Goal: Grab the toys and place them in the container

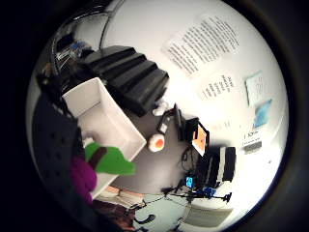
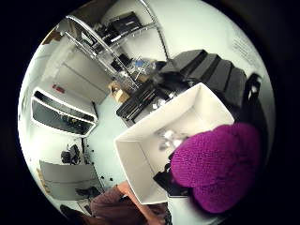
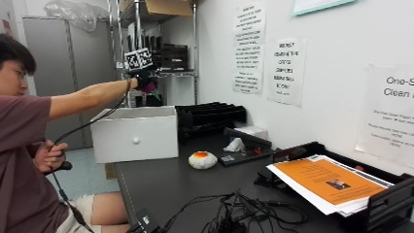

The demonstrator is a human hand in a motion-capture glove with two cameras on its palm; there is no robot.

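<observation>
table (image 3: 162, 187) | box (image 3: 136, 133) at its far end, open-topped to take toys | hand (image 3: 144, 80) high above box, gripping plush (image 2: 218, 166) (ready to drop) | egg toy (image 3: 202, 159) beside box, untouched

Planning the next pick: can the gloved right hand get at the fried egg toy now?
Probably not yet: the right hand grips a purple toy above the white container. The egg toy lies uncovered on the table.
</observation>
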